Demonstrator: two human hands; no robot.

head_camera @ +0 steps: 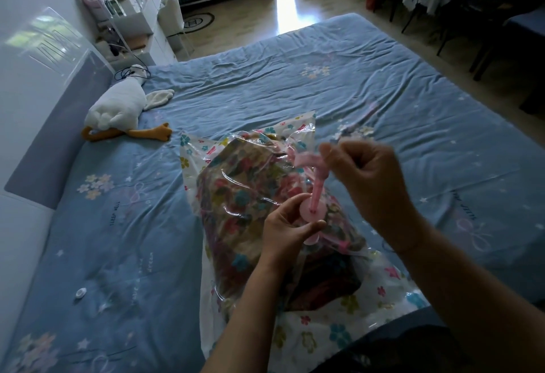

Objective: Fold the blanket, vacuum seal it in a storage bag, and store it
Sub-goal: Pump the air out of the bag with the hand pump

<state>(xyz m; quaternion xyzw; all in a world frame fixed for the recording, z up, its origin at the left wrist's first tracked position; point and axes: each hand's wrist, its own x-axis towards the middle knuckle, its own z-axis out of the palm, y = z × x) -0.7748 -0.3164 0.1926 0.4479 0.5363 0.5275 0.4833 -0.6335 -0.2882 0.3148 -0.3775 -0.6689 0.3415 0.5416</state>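
A clear storage bag printed with small flowers lies on the blue bed in front of me. Inside it shows the folded floral blanket. A pink hand pump stands upright on the bag's pink round valve. My left hand pinches the valve at the pump's base. My right hand is raised above it and grips the pump's handle; this hand is motion-blurred. The bag's far end sticks up, wrinkled.
A white goose plush lies at the bed's left by the grey headboard. A small white cap sits on the sheet at the left. Beyond the bed are a white dresser, wooden floor and dark chairs.
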